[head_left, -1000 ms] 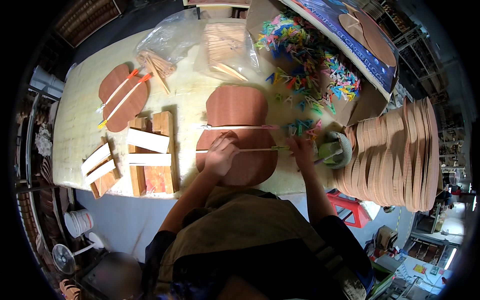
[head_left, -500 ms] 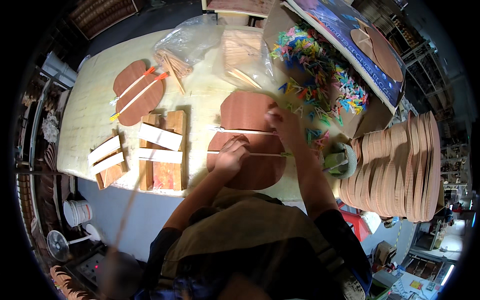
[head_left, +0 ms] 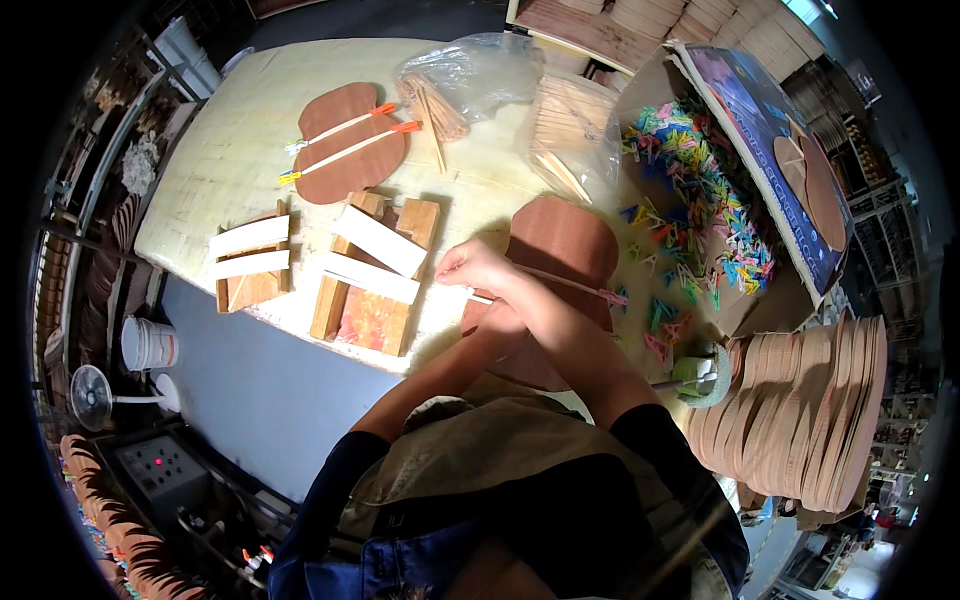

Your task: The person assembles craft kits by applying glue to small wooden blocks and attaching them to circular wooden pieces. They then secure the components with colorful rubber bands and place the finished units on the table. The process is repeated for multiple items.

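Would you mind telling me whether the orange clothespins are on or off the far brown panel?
On: both orange clothespins grip pale strips at the right edge of the brown panel.

A white bucket (head_left: 146,345) stood on the blue-grey floor (head_left: 255,370) near a fan (head_left: 92,398) with a pale base. Toward the lower left, a dark control box (head_left: 180,457) showed a small red light (head_left: 158,462), and crowded racks (head_left: 85,243) lined the left side.

Around the right hand (head_left: 470,267), bare cream-coloured tabletop (head_left: 475,195) leaves passage toward twelve o'clock. Obstacles: the brown wooden block frame bearing white strips (head_left: 418,225) at nine, clear plastic bag of thin wooden sticks (head_left: 600,165) at one, left hand (head_left: 498,325) at five.
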{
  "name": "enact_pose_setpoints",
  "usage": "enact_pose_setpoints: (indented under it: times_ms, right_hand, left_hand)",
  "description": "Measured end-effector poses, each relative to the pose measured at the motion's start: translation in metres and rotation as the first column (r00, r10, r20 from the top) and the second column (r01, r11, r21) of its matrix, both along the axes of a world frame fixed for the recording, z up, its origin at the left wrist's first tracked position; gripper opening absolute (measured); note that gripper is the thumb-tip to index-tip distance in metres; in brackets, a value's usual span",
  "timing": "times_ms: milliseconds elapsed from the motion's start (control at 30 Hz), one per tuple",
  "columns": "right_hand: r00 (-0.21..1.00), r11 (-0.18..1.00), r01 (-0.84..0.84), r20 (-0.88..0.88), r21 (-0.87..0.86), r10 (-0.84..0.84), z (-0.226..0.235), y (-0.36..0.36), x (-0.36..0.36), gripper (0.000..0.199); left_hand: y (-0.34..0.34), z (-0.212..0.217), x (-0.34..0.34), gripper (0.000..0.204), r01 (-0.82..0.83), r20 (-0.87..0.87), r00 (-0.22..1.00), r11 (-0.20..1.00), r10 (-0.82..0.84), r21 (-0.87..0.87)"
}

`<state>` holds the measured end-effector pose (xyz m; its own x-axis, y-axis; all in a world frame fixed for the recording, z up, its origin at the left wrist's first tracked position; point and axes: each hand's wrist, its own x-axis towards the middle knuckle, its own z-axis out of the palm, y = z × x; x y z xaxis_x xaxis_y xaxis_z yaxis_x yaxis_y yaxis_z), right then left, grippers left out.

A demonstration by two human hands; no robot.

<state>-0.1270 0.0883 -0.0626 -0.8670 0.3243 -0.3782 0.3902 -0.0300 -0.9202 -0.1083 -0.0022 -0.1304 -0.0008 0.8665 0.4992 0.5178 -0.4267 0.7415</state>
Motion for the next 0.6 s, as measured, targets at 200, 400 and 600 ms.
enact_pose_setpoints:
  times_ms: [200,400,600]
  right_hand:
    - [0.980,0.974,-0.119,0.179,0.193,0.084,0.025,0.008,0.008,0.032]
    - [0.640,0.980,0.198,-0.755,-0.013,-0.139,0.195,-0.013,0.049,0.017]
    - [0.202,0.970,-0.221,-0.968,0.102,0.148,0.318,-0.059,0.122,0.024]
  left_hand:
    - [-0.004,0.059,0.002,0.023,0.034,0.044,0.998,0.999,-0.035,0.025]
    - [-0.003,0.066,-0.010,0.023,0.050,-0.345,0.938,0.994,-0.014,0.093]
    - [-0.091,0.062,-0.018,0.028,-0.407,0.348,0.823,0.893,0.450,-0.192]
